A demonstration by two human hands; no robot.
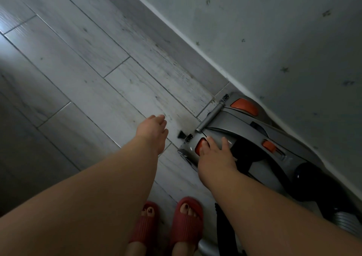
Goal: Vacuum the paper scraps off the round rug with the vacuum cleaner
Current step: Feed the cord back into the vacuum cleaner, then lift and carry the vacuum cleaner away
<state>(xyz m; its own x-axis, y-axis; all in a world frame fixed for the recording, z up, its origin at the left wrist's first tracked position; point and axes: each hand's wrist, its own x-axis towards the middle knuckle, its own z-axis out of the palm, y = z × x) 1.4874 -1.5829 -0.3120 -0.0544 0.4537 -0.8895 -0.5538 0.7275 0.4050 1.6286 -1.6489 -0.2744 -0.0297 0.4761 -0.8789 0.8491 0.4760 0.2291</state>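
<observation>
A grey canister vacuum cleaner [252, 126] with orange buttons lies on the floor along the wall at the right. My right hand [215, 157] rests flat on its near end, thumb against the near orange button [199, 147], fingers spread over the grey casing and gripping nothing. My left hand [153, 133] hovers over the floor just left of the vacuum, fingers loosely apart and holding nothing. A small black plug [181, 134] lies on the floor between my left hand and the vacuum. Neither the round rug nor any paper scraps are in view.
Grey wood-look tiles [78, 59] cover the floor. A pale wall with small star marks [284, 40] runs diagonally behind the vacuum. My feet in red slippers [186, 220] stand at the bottom. A black hose [222, 228] hangs near my right forearm.
</observation>
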